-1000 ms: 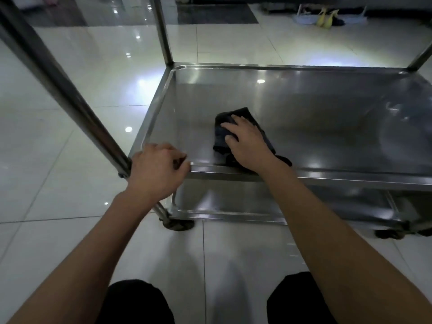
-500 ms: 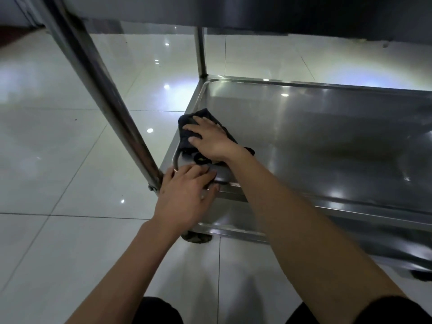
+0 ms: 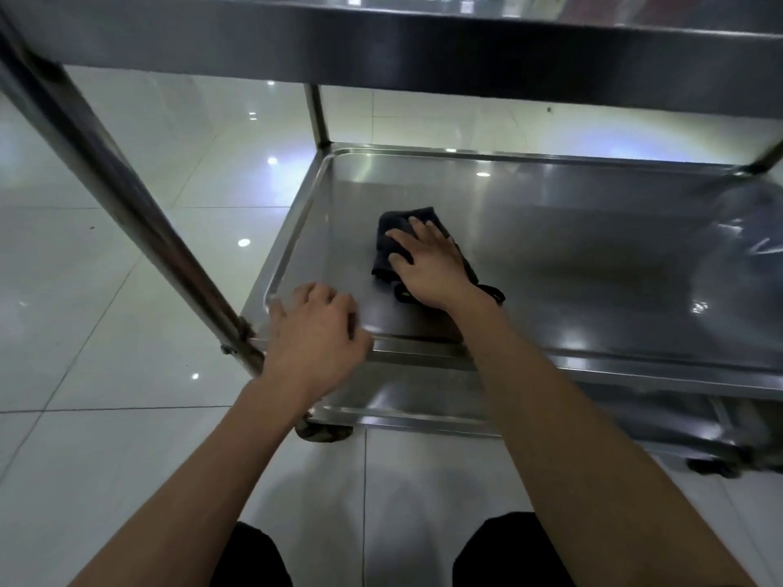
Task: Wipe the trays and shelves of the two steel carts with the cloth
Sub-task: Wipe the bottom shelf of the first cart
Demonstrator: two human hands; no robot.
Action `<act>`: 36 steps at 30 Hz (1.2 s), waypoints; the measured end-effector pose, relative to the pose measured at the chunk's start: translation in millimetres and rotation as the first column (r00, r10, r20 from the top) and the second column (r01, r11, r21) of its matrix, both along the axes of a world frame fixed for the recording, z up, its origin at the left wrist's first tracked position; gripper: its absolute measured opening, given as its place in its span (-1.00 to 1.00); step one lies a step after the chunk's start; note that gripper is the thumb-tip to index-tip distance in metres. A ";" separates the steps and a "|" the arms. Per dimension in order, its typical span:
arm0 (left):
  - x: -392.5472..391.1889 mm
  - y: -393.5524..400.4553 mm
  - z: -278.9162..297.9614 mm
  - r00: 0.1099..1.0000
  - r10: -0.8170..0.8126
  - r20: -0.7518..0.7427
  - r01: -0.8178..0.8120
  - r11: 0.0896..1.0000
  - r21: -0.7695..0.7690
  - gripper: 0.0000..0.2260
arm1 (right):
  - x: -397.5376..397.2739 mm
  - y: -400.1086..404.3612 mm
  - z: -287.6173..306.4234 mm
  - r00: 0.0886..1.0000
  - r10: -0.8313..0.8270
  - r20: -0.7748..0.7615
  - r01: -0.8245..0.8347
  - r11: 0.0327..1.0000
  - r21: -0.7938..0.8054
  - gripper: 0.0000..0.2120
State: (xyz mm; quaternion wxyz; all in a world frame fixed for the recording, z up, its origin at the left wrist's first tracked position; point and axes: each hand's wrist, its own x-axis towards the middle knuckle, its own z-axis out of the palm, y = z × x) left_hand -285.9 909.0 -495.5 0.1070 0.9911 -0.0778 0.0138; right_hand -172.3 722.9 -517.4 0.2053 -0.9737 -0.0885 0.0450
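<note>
Right hand point(image 3: 428, 264) flat, pressing black cloth point(image 3: 392, 239) inside middle tray point(image 3: 593, 247); left hand point(image 3: 315, 332) gripping tray's near-left rim corner.

No text, label, brand mark, number or sign can be read anywhere in this view. The steel cart point(image 3: 551, 256) shows only bare metal with light reflections, and the dark cloth point(image 3: 396, 230) carries no visible print.
</note>
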 end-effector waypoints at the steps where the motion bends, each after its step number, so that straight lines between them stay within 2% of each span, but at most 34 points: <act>1: 4.7 -12.1 2.1 1.000 -0.028 0.003 0.028 1.000 0.002 -0.75 | -3.1 -17.3 -0.8 1.000 -0.024 -0.006 0.024 1.000 0.000 -0.53; 4: 16.1 -60.4 3.3 0.991 -0.136 -0.001 0.136 0.990 -0.035 -0.75 | -14.9 -74.9 -0.7 0.992 -0.124 -0.015 0.124 0.992 -0.021 -0.52; 7: 19.0 -100.0 -3.4 0.988 -0.152 -0.039 0.151 0.988 -0.028 -0.77 | -29.7 -139.4 -0.3 0.971 -0.239 0.015 0.239 0.969 -0.061 -0.53; 12: 16.4 -105.6 -21.0 0.989 -0.138 0.062 0.138 0.990 0.008 -0.73 | -52.0 -247.9 -5.5 0.909 -0.415 0.040 0.417 0.906 -0.079 -0.54; 15: 16.2 -107.1 -22.6 0.983 -0.171 0.072 0.170 0.985 0.010 -0.71 | -58.5 -276.3 -5.6 0.878 -0.479 0.026 0.479 0.874 -0.085 -0.53; 22: 21.9 -102.8 -24.2 0.982 -0.163 0.092 0.166 0.986 -0.019 -0.73 | -58.0 -249.9 -1.3 0.872 -0.489 0.017 0.489 0.869 -0.082 -0.54; 28: 27.5 -74.7 -15.7 0.972 -0.221 0.080 0.231 0.962 -0.146 -0.65 | -49.7 -179.0 4.2 0.928 -0.371 0.037 0.373 0.924 -0.088 -0.56; 30: 29.9 -52.9 -10.4 0.979 -0.179 0.102 0.196 0.963 -0.184 -0.61 | -44.2 -153.5 5.2 0.939 -0.342 0.027 0.344 0.936 -0.076 -0.56; 33: 28.8 -15.7 -3.7 0.978 -0.047 0.204 0.060 0.997 -0.057 -0.66 | -33.5 -112.4 4.8 0.959 -0.281 0.030 0.283 0.958 -0.055 -0.54; 36: 22.8 11.7 -4.1 0.988 0.004 0.151 -0.010 0.999 0.037 -0.75 | -20.3 -64.6 6.5 0.972 -0.233 -0.009 0.233 0.972 -0.022 -0.44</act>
